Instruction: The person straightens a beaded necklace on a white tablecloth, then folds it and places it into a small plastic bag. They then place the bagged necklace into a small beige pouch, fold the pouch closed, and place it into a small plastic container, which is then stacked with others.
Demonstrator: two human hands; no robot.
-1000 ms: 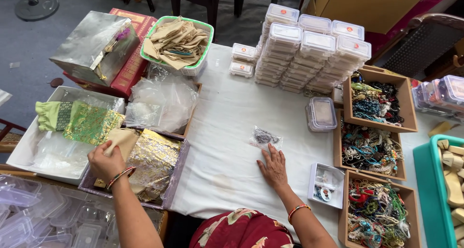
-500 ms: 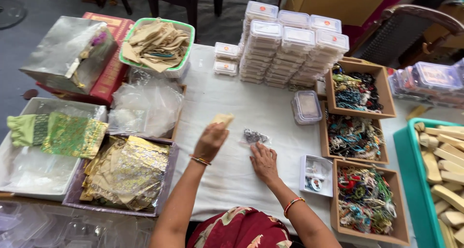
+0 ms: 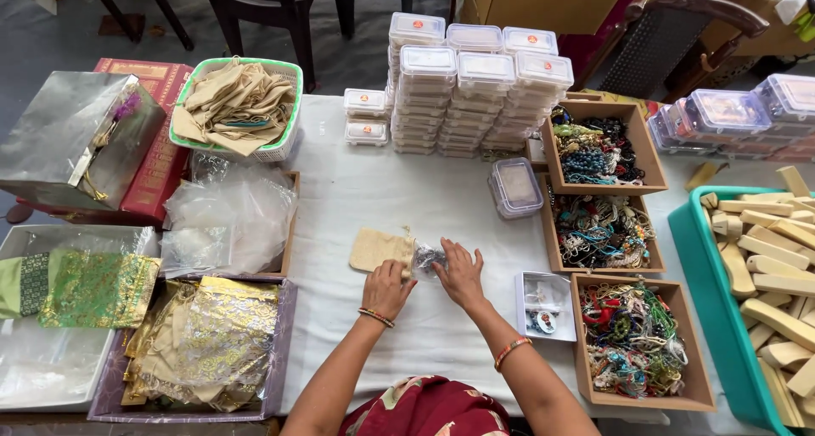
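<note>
Both hands met on the white worktop [image 3: 399, 190]: left hand [image 3: 388, 288] pinching a beige cloth pouch [image 3: 380, 249], right hand [image 3: 461, 275] fingering a small clear packet [image 3: 426, 256] beside it.

A single head-worn camera looks steeply down from above the person, facing forward across the table [image 3: 424, 190]; both hands sit low at centre, near the lens, boxes and trays spreading beyond the fingers

Both hands [image 3: 424, 283] side by side, fingers down.
</note>
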